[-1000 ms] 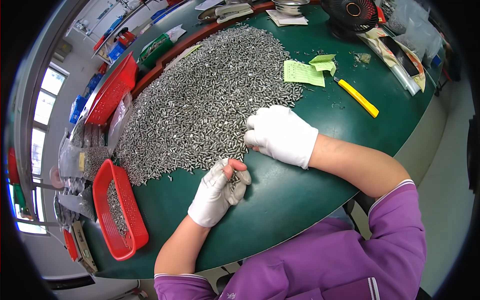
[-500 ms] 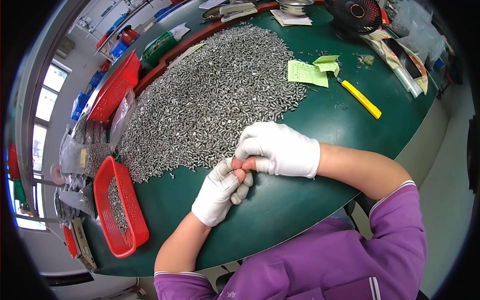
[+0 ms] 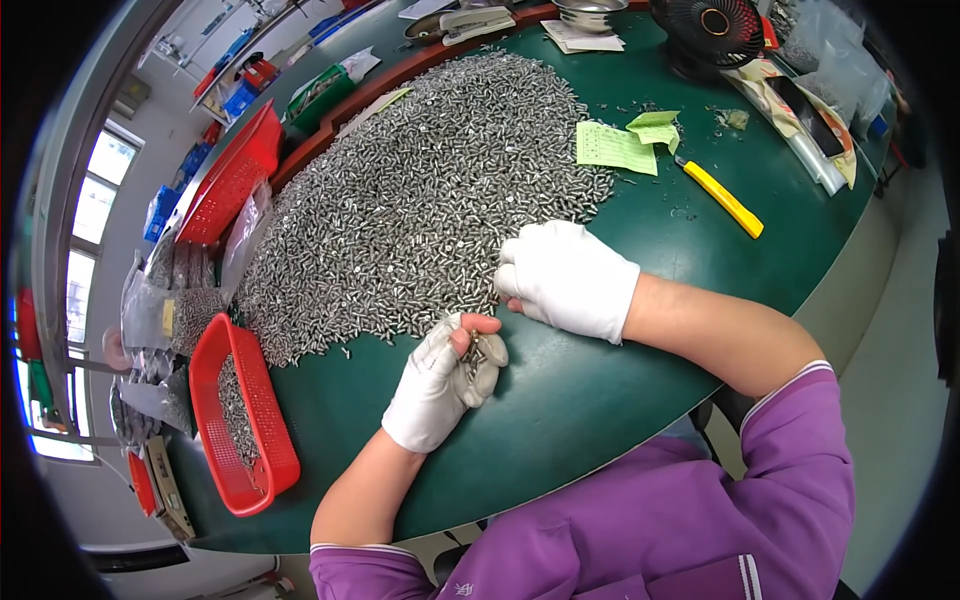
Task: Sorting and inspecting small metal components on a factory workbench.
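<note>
A large heap of small silvery screws [image 3: 420,190] covers the middle of the green table [image 3: 560,420]. My left hand [image 3: 432,380], in a white glove with bare thumb and fingertip, is cupped in front of the heap's near edge. A few small metal screws [image 3: 475,346] lie in its curled fingers. My right hand [image 3: 572,282], gloved likewise, is at the heap's near right edge, back of the hand up. Its fingers are curled together, with the bare thumb tip showing below; whatever is between them is hidden. The two hands are apart.
A red plastic basket [image 3: 268,420] with some screws stands at the left. Beyond it are bags of small parts [image 3: 190,310] and another red basket [image 3: 215,190]. On the right lie a green slip [image 3: 612,146], a yellow utility knife [image 3: 720,198] and a black fan [image 3: 708,30].
My right hand has moved away from my left, up and to the right toward the heap. The left fingers have opened somewhat, and screws in them now show.
</note>
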The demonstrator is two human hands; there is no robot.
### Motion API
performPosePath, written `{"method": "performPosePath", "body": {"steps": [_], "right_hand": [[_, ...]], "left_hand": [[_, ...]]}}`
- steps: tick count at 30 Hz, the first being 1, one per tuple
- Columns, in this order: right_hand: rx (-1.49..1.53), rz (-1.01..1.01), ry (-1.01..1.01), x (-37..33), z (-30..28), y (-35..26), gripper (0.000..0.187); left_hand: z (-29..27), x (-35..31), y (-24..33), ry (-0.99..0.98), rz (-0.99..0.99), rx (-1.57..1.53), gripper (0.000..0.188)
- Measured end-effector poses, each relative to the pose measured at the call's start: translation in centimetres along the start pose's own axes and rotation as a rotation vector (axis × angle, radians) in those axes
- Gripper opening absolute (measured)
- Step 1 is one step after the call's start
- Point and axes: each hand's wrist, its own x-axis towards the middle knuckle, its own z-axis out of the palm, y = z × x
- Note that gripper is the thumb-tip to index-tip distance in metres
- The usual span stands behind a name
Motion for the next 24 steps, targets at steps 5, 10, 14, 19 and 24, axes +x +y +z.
{"method": "performPosePath", "body": {"steps": [5,10,14,19,24], "right_hand": [[0.492,0.052,0.120,0.0,-0.9,-0.9,0.020],[0.764,0.079,0.055,-0.2,-0.7,-1.6,0.024],[0.800,0.092,0.089,-0.1,-0.9,-1.3,0.021],[0.236,0.060,0.260,-0.2,-0.4,0.2,0.012],[0.099,0.080,0.115,-0.3,0.1,0.4,0.013]], "left_hand": [[-0.6,0.1,-0.7,-0.017,0.067,-0.045,0.030],[-0.2,0.1,-0.7,-0.009,0.054,-0.071,0.015],[-0.2,0.1,-0.7,0.016,0.052,-0.078,0.014],[-0.6,0.1,-0.8,-0.007,0.060,-0.023,0.024],[-0.6,0.2,-0.5,0.017,0.030,-0.058,0.030]]}}
